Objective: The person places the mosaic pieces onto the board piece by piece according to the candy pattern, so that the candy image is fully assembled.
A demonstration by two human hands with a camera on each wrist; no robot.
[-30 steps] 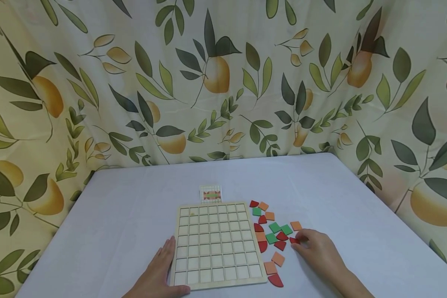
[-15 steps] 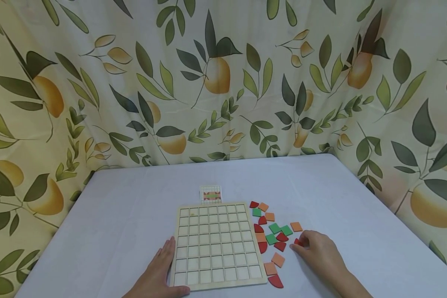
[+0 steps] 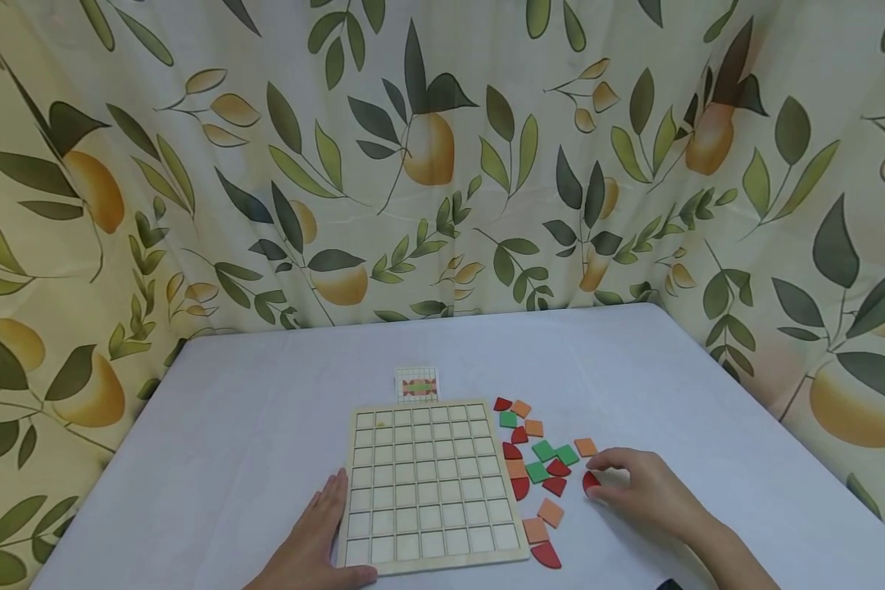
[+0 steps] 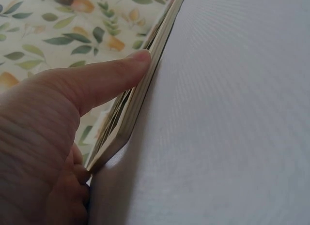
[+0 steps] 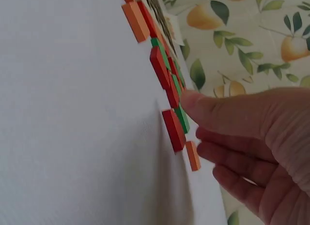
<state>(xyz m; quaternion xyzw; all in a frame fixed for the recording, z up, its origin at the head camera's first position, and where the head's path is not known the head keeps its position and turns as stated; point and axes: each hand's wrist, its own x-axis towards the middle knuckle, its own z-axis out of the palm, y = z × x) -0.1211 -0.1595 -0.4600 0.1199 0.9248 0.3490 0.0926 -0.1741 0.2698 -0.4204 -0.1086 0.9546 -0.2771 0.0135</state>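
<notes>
A pale wooden board (image 3: 428, 483) with a grid of square cells lies on the table. My left hand (image 3: 311, 533) rests at its near left corner, fingers straight along the left side. The left thumb (image 4: 138, 63) touches the front edge in the left wrist view. To the right of the board, my right hand (image 3: 645, 492) is over a red quarter-circle tile (image 3: 590, 483), thumb and index finger apart. In the right wrist view the red tile (image 5: 173, 130) lies on the cloth just beyond the thumb (image 5: 193, 101), with the other fingers loosely bent.
Several red, green and orange tiles lie between board and right hand, including a green square (image 3: 543, 451) and an orange square (image 3: 586, 447). A small pattern card (image 3: 417, 375) lies behind the board. A leaf-and-fruit patterned curtain (image 3: 442, 229) surrounds the white table (image 3: 265, 393).
My right hand pinched the red tile and drew it slightly right, away from the other tiles. Its fingers have now spread off it. The left hand and board have stayed put.
</notes>
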